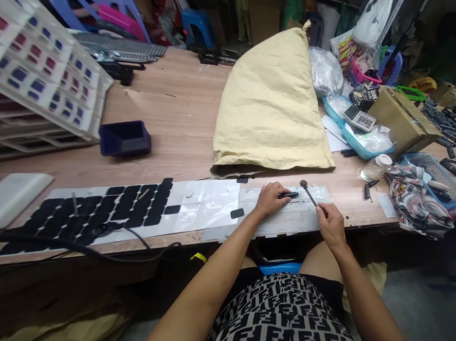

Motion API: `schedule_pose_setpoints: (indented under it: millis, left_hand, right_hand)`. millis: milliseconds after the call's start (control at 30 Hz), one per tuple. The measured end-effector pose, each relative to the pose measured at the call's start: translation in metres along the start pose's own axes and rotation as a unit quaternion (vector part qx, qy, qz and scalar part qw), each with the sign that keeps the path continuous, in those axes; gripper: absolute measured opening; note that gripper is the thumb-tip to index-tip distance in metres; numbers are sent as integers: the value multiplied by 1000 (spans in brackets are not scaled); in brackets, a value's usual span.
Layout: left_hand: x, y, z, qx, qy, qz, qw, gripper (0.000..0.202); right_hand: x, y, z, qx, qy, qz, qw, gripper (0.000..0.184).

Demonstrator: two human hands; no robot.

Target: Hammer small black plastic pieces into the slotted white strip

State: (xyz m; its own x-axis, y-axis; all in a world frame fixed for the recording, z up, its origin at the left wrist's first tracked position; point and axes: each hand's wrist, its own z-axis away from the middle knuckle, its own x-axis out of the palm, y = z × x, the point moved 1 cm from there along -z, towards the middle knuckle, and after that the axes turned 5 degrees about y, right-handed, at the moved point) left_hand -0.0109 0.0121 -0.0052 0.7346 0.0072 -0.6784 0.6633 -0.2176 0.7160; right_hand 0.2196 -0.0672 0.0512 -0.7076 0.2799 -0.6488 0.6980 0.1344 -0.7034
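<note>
My left hand [269, 198] is closed on a slim black clip-like piece [289, 195] and presses it onto a pale sheet [287, 215] at the table's front edge. My right hand [329, 225] grips the handle of a small hammer [308, 192], whose dark round head hovers just right of the black piece. Further left on the long white backing strip [206, 205] lie several black pads [129, 208] in rows, and one loose pad [236, 212] lies near my left wrist.
A large yellow sack [273, 98] lies behind my hands. A dark blue tray [124, 137] and white drawer racks [37, 71] stand at left. Blue baskets [363, 143], a calculator [359, 118], a cardboard box [403, 119] and patterned cloth [419, 195] crowd the right. A black cable [72, 246] crosses the front left.
</note>
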Motion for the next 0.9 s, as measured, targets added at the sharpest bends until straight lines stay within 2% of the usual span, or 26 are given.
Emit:
schedule_pose_setpoints:
  millis: [133, 333, 467, 633, 733, 833, 900]
  left_hand:
    - [0, 2, -1, -3, -4, -1, 1000, 21]
    - [1, 4, -2, -8, -5, -11, 1000, 21]
    - [-1, 5, -2, -5, -8, -11, 1000, 22]
    - [-4, 8, -1, -4, -10, -14, 1000, 20]
    - [-4, 8, -2, -3, -14, -9, 1000, 22]
    - [-2, 6, -2, -4, -14, -2, 1000, 25]
    - [0, 5, -3, -3, -12, -1, 1000, 26]
  right_hand:
    - [4, -18, 13, -6, -18, -27, 999, 26]
    - [10, -6, 19, 7, -13, -1, 1000, 27]
    - [12, -10, 19, -8, -9, -14, 1000, 28]
    - [21, -14, 21, -42, -45, -15, 998, 27]
    - [20, -2, 12, -62, -37, 15, 997, 26]
    - [10, 21, -10, -86, 30, 94, 991, 28]
    - [2, 39, -26, -92, 70, 184, 976, 28]
